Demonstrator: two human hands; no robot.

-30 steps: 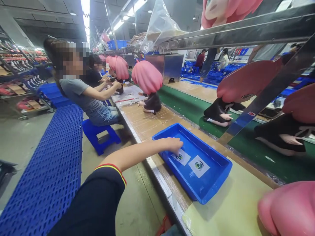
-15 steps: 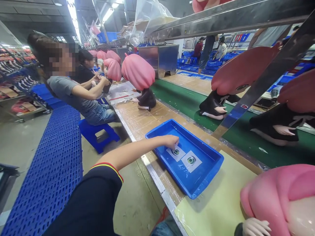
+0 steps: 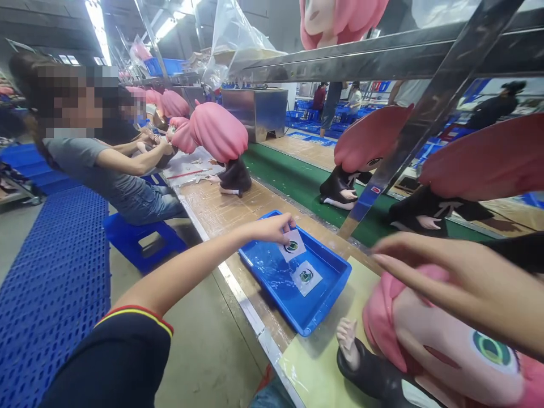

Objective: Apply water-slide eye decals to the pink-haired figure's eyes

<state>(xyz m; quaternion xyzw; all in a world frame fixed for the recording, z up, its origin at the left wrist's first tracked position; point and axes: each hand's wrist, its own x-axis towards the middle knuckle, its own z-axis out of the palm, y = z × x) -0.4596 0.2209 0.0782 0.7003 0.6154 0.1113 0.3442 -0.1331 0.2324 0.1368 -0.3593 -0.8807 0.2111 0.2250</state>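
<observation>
My left hand is closed in a pinch on the edge of a white paper square with a green eye decal, held over a blue tray. A second eye decal sheet lies in the shallow water of the tray. From the right comes my right hand, slightly blurred, fingers stretched out and apart from the thumb, with nothing seen between them. Beneath it lies a big-headed figure with pink hair, face up. One green eye shows on its face; the hand and forearm cover part of the head.
A yellow sheet lies under the figure. Another pink-haired figure kneels on the bench farther left, near a seated co-worker. Beyond runs a green conveyor belt carrying more figures. A slanted metal post and shelf stand above.
My left hand has raised one decal sheet off the tray. My right hand has entered above the lying figure. The view has swung right, showing more of that figure.
</observation>
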